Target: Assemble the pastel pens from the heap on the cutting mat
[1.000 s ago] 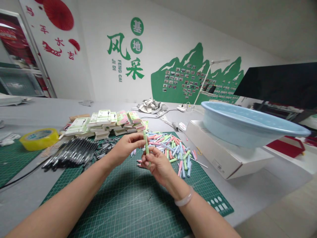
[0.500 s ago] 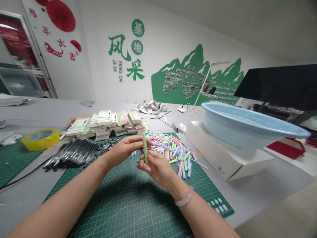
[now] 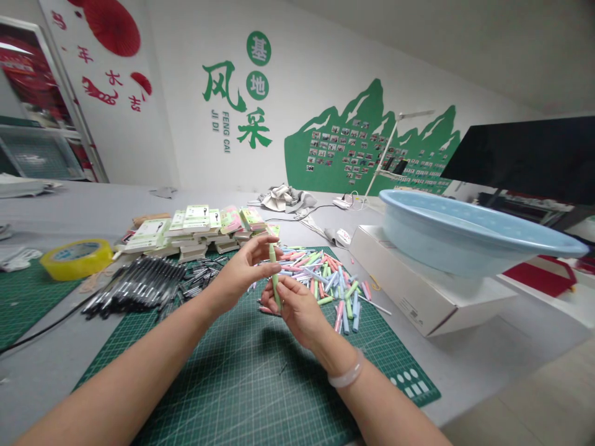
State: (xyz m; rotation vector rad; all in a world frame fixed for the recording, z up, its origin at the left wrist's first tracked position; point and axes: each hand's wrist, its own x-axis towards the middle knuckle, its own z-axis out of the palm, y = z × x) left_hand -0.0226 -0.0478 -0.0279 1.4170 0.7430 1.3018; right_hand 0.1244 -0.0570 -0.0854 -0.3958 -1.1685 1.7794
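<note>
A light green pen (image 3: 274,272) stands nearly upright, tilted slightly, above the cutting mat. My right hand (image 3: 297,306) is closed around its lower part, thumb and fingers pinching it. My left hand (image 3: 248,266) is at the upper part, its thumb and fingers apart on either side of the pen; the thumb tip is at or very near the barrel. Behind my hands lies a loose pile of pink, blue and green pen parts (image 3: 344,291). To the left is a heap of black-and-clear pens (image 3: 139,285), with smaller dark pieces beside it.
The green cutting mat (image 3: 223,384) covers the table's front. Stacked small boxes (image 3: 195,226) stand behind the pens. A yellow tape roll (image 3: 77,260) lies left. At right, a blue basin (image 3: 446,241) rests on a white box (image 3: 418,303). Grey cloths (image 3: 288,199) lie at the back.
My left hand's thumb and fingers have spread from their pinch on the green pen. My right hand still holds the pen in nearly the same place.
</note>
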